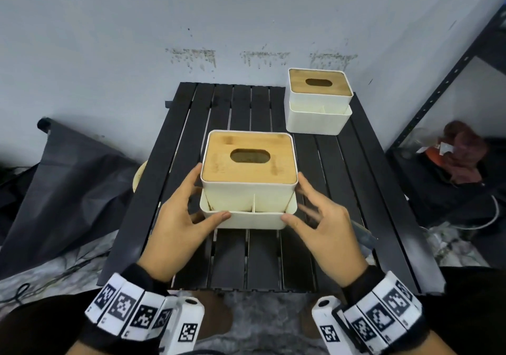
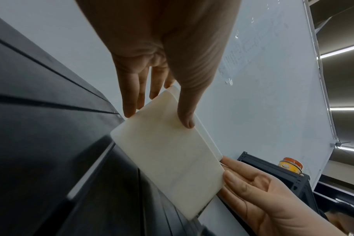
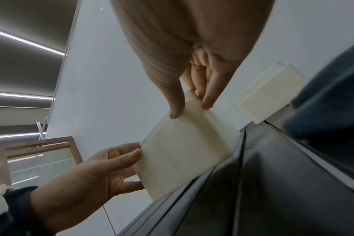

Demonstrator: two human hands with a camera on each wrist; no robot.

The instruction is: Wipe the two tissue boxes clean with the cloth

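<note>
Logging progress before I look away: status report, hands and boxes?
Left hand and right hand grip near tissue box by its sides. Far tissue box untouched. No cloth visible.

The near tissue box [image 1: 249, 179] has its side walls covered by the left hand [image 1: 180, 223] and right hand [image 1: 323, 226]. What's inside its slot can't be made out. The bundle at the head view's right edge is too blurred to tell.

Far tissue box [image 1: 319, 100] blocks table [image 1: 191, 124] back-right; back-left slats open.
</note>
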